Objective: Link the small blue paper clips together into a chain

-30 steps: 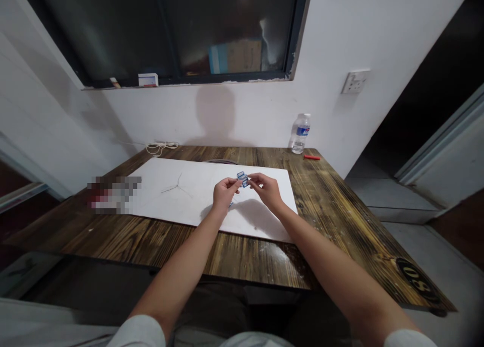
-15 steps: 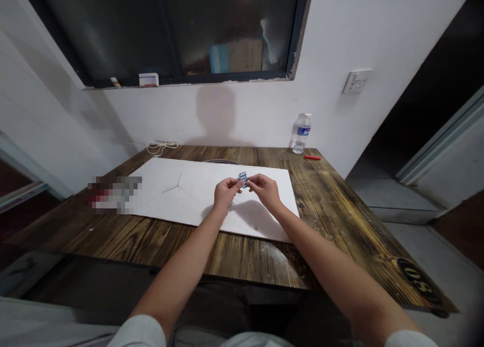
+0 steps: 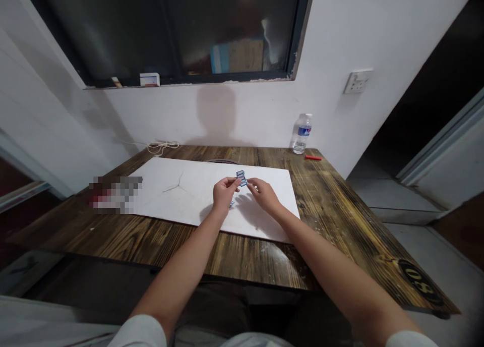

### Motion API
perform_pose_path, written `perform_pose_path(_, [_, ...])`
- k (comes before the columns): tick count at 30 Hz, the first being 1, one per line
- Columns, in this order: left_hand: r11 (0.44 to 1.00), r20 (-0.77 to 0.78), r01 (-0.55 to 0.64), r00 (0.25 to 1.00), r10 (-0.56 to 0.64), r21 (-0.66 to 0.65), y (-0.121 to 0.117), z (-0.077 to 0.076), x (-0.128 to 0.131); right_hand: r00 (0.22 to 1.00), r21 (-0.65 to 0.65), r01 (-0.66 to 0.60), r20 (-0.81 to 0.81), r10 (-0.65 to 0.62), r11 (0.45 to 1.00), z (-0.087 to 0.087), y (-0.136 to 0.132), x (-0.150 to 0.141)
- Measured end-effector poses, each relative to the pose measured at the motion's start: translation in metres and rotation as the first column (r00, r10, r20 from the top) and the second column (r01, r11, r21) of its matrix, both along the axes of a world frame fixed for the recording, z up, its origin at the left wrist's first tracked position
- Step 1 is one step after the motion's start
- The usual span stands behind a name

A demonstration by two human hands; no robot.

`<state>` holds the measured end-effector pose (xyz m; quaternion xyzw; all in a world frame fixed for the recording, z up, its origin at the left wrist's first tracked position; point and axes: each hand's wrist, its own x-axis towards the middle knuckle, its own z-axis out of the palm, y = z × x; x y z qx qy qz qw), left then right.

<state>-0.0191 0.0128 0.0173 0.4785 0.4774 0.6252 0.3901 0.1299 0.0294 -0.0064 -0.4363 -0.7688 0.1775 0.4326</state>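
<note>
Currently one blue-and-white piece [image 3: 241, 174] is up, mid-frame, pinched in the left hand [image 3: 222, 192]; right hand [image 3: 266, 193] curled at its edge, grip unclear; second blue piece [image 3: 232, 204] left lying just below, on white board [image 3: 204, 185].

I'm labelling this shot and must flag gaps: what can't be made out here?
All in the head view:
Blue piece: any print is too small to read.
Right hand: contact with that piece is too small to tell.
Small blue bit: partly hidden by the left hand.
Pixelated patch: contents masked.
</note>
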Motion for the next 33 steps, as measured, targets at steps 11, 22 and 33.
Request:
perform_pose_path(11, [1.0,0.015,0.004,1.0,-0.004,0.001,-0.001,0.002,0.001,0.774,-0.003,-0.218,0.609,0.175,0.976,-0.003,-0.01,-0.002])
perform_pose_path(22, [1.0,0.011,0.01,1.0,-0.01,-0.016,-0.001,0.002,0.0,0.7,-0.025,-0.169,0.701,0.137,0.985,0.016,-0.016,-0.002])
perform_pose_path(33, [1.0,0.002,-0.002,1.0,0.003,-0.024,-0.004,0.005,0.001,0.649,-0.035,-0.242,0.737,0.188,0.97,0.017,-0.014,0.007])
